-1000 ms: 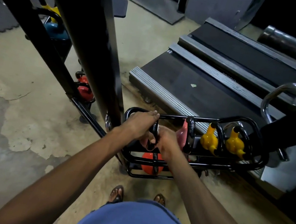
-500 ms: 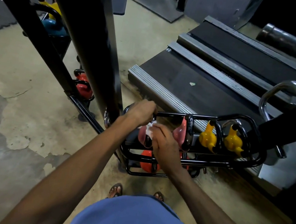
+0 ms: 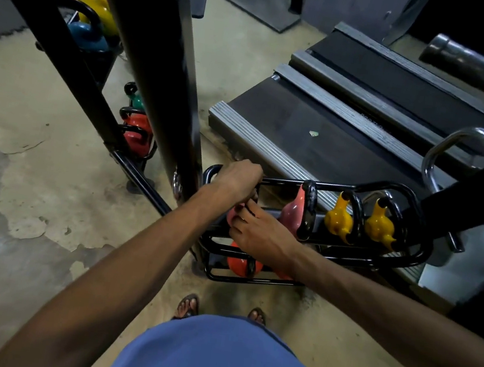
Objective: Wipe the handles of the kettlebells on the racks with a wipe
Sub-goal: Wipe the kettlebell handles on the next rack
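The patchy concrete floor (image 3: 49, 188) lies open to the left. To the right, space is confined. A low black rack (image 3: 409, 257) stands with its back rail just in front of the ribbed rear edge of a treadmill (image 3: 332, 140). A slanted black upright (image 3: 158, 64) passes close by the rack's left corner.

Upper tier, left to right:
- the end kettlebell (image 3: 232, 216), pink, mostly covered by the hands
- a second pink kettlebell (image 3: 292, 214)
- two yellow kettlebells (image 3: 339, 219)

An orange kettlebell (image 3: 239, 264) sits on the lower tier, inside the front rail.

The hands are together at the rack's left end. The left hand (image 3: 239, 180) is curled over the top of the end kettlebell, apparently around its handle. The right hand (image 3: 261, 235) lies just below it, fingers bent onto the same kettlebell. Any wipe under those fingers is hidden.

The person's sandalled feet (image 3: 187, 305) stand near the rack's front edge. A further rack (image 3: 97, 10) of kettlebells stands well apart, behind the upright.
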Action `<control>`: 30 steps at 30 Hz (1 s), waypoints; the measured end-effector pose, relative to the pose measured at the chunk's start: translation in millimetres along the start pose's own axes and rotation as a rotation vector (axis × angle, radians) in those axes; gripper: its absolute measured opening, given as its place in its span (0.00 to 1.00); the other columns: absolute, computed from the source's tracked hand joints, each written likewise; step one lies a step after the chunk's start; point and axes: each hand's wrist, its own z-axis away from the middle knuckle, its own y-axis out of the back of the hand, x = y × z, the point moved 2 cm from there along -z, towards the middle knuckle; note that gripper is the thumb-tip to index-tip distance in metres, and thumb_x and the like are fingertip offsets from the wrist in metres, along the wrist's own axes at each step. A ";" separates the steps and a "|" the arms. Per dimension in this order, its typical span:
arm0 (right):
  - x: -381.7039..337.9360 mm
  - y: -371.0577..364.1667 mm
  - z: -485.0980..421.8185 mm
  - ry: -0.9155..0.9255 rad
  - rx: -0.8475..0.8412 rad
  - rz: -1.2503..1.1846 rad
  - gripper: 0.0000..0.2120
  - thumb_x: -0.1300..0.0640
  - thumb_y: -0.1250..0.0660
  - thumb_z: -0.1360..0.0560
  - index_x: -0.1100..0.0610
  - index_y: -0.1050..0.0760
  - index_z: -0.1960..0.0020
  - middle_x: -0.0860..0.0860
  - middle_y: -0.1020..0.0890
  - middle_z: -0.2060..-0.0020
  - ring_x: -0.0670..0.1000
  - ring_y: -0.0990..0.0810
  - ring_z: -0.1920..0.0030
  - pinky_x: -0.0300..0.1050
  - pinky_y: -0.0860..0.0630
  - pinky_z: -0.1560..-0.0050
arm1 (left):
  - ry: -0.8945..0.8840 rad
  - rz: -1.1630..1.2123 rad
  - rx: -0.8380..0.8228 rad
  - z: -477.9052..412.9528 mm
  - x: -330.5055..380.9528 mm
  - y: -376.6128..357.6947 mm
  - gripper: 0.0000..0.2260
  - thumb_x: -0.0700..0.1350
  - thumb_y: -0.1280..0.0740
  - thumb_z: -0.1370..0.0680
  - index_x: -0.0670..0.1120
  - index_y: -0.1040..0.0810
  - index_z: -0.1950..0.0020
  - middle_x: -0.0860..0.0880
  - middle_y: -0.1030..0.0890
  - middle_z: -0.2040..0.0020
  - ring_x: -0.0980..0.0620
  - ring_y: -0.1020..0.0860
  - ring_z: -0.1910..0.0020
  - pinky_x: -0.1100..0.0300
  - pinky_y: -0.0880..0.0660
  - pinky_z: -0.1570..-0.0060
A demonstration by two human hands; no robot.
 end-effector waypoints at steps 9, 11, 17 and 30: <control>-37.2 -26.5 22.4 -0.670 0.498 -0.599 0.10 0.63 0.32 0.20 0.60 0.21 0.39 0.54 0.22 0.47 0.51 0.22 0.47 0.42 0.22 0.47 | -0.011 0.043 -0.007 -1.5 -4.6 -4.3 0.11 0.47 0.26 0.25 0.47 0.17 0.44 0.45 0.16 0.51 0.45 0.18 0.50 0.51 0.21 0.52; -47.9 -21.5 22.0 -0.926 0.604 -0.809 0.05 0.64 0.33 0.21 0.59 0.21 0.46 0.52 0.23 0.49 0.44 0.24 0.50 0.35 0.25 0.52 | -0.005 0.055 -0.008 -2.0 -7.3 -4.2 0.12 0.47 0.26 0.25 0.46 0.17 0.42 0.45 0.16 0.49 0.45 0.18 0.49 0.50 0.21 0.51; -42.6 -38.8 18.7 -1.252 0.542 -1.209 0.08 0.63 0.34 0.24 0.52 0.29 0.54 0.47 0.22 0.60 0.47 0.23 0.59 0.52 0.24 0.61 | -0.012 0.057 -0.018 -4.2 -13.9 -4.4 0.13 0.46 0.25 0.26 0.47 0.17 0.42 0.46 0.16 0.49 0.46 0.18 0.48 0.54 0.23 0.53; -10.7 -32.5 21.8 -1.113 0.526 -1.894 0.20 0.74 0.43 0.23 0.58 0.18 0.43 0.51 0.13 0.51 0.48 0.15 0.49 0.40 0.22 0.50 | -0.047 -0.002 0.003 -4.1 -1.1 -5.9 0.08 0.46 0.27 0.25 0.48 0.16 0.46 0.46 0.16 0.53 0.44 0.18 0.51 0.51 0.21 0.52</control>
